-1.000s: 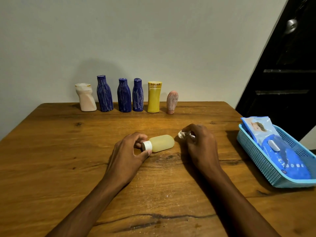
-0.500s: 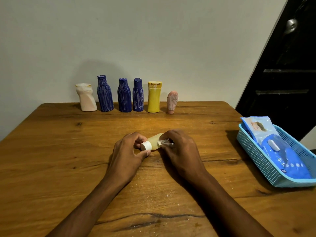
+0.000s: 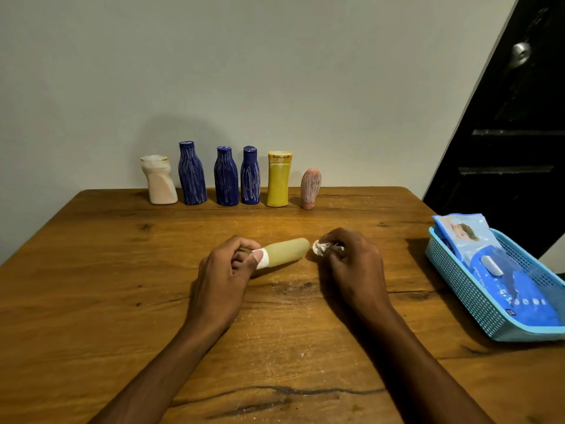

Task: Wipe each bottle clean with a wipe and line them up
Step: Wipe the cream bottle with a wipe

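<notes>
A wooden tabletop (image 3: 122,301) is filling the lower part of the view, its grain showing dark knots and a long dark crack near the front edge. A pale grey wall (image 3: 275,71) is rising behind its far edge. To the right, a black door (image 3: 513,148) with a round metal knob (image 3: 521,52) is standing beside the wall. A light blue perforated plastic basket (image 3: 477,301) is sitting at the tabletop's right edge, well apart from the fingers, to their right.

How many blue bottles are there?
3. They stand side by side in the row by the wall: the tallest, the middle one, then the smallest, next to the yellow bottle.
</notes>
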